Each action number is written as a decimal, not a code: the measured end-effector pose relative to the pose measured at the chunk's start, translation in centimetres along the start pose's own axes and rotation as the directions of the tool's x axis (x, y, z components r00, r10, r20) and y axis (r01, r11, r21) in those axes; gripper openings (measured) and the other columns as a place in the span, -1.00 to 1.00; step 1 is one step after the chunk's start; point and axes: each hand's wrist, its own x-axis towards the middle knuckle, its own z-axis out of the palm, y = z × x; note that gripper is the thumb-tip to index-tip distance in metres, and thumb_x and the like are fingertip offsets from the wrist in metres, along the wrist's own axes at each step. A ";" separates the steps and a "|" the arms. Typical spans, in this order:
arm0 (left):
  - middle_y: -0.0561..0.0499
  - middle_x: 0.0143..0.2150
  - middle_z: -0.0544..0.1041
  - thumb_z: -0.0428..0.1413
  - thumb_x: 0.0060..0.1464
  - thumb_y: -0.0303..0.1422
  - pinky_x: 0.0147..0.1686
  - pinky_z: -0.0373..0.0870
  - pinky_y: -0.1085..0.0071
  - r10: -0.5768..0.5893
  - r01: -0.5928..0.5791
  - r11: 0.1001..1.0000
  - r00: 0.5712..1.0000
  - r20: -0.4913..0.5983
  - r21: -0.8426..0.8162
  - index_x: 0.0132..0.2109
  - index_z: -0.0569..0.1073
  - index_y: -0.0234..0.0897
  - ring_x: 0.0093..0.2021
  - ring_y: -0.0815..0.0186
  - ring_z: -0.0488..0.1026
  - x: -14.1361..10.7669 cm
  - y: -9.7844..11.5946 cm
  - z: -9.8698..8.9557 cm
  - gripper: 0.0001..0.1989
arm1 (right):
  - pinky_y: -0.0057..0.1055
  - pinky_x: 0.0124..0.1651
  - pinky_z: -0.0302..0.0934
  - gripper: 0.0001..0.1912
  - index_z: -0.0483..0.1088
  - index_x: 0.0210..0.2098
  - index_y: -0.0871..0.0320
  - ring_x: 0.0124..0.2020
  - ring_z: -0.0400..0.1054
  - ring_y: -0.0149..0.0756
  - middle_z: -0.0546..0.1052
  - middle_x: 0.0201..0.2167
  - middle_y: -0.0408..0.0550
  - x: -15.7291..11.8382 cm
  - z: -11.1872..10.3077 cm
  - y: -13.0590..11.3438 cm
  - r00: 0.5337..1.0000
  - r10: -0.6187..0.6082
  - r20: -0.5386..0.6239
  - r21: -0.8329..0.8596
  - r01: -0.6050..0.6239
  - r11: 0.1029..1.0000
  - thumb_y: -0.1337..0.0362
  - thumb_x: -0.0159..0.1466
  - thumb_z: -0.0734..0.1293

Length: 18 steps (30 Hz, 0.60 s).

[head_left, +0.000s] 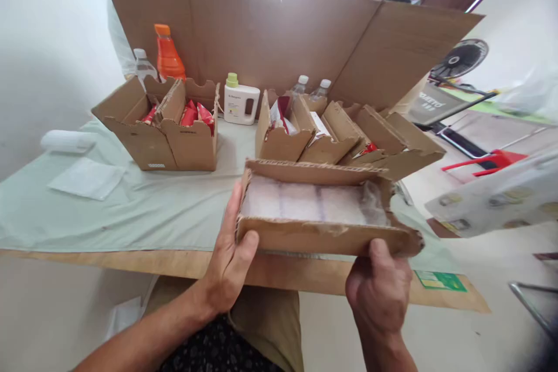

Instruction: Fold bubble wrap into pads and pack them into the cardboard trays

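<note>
Between my hands is a long, open cardboard box (314,236), held above the table's front edge. Inside it lie white packs in clear plastic (300,200), their exact kind not plain. My left hand (231,258) grips the box's left end, thumb on the near wall and fingers along the outside. My right hand (381,285) is closed on the near right corner, thumb on the wall and the other fingers curled below. Just beyond the held box stands a row of cardboard boxes (283,145) with packets in them.
Two more cardboard boxes (192,148) with red packets stand left. Behind are a white bottle with a green cap (240,103), an orange bottle (169,58) and clear bottles. A tall cardboard panel (279,29) closes off the back. A plastic roll (68,141) lies far left.
</note>
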 end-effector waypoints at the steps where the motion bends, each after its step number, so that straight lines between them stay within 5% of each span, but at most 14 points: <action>1: 0.07 0.61 0.05 -0.01 0.45 -0.15 0.55 -0.01 0.21 -0.020 0.020 1.000 0.999 -0.041 -0.017 0.56 0.02 0.01 0.59 0.15 -0.04 -1.3 -0.4 -0.4 -0.36 | 0.06 0.48 0.05 -0.45 0.28 0.36 0.14 0.37 0.29 0.00 0.48 0.26 0.10 -0.6 0.5 0.6 1.000 0.028 0.005 0.043 -0.028 0.999 0.06 0.47 0.22; 7: 0.04 0.57 0.16 0.09 0.39 -0.21 0.58 -0.17 0.14 -0.082 0.051 0.993 0.945 -0.318 -0.104 0.56 -0.03 0.03 0.55 0.12 0.10 -2.2 -1.2 -3.6 -0.26 | -0.06 0.41 0.18 -0.45 0.45 0.19 0.12 0.26 0.39 -0.04 0.55 0.18 0.07 3.0 9.4 3.9 0.960 0.084 0.268 0.237 -0.150 0.960 -0.12 0.40 0.30; 10: 0.04 0.62 -0.01 0.15 0.34 -0.23 0.58 -0.25 0.04 -0.055 0.032 0.997 0.925 -0.376 -0.067 0.57 -0.09 0.04 0.60 0.06 -0.07 -2.1 -1.0 -3.2 -0.18 | -0.07 0.39 0.21 -0.37 0.44 0.18 0.12 0.24 0.40 -0.05 0.55 0.20 0.09 6.1 13.7 4.3 0.915 0.006 0.403 0.196 -0.092 0.976 -0.23 0.39 0.25; 13: 0.03 0.66 -0.26 0.15 0.31 -0.26 0.57 -0.27 -0.09 -0.025 0.041 0.998 0.944 -0.328 0.040 0.58 -0.16 -0.01 0.62 -0.05 -0.29 -3.8 -0.9 -2.2 -0.12 | 0.02 0.45 0.11 -0.22 0.33 0.29 0.13 0.33 0.31 0.00 0.47 0.29 0.14 7.7 16.2 4.3 0.895 -0.032 0.444 0.142 -0.035 0.989 -0.33 0.36 0.22; 18: 0.06 0.65 -0.38 0.13 0.29 -0.35 0.54 -0.31 -0.24 0.093 -0.048 0.973 0.977 -0.191 0.228 0.59 -0.20 0.00 0.61 -0.12 -0.45 -7.4 -1.6 -0.9 -0.09 | 0.15 0.53 -0.09 -0.06 0.16 0.44 0.10 0.50 0.08 0.06 0.24 0.47 0.17 7.1 17.7 4.6 0.901 -0.033 0.433 0.072 0.002 0.997 -0.42 0.34 0.16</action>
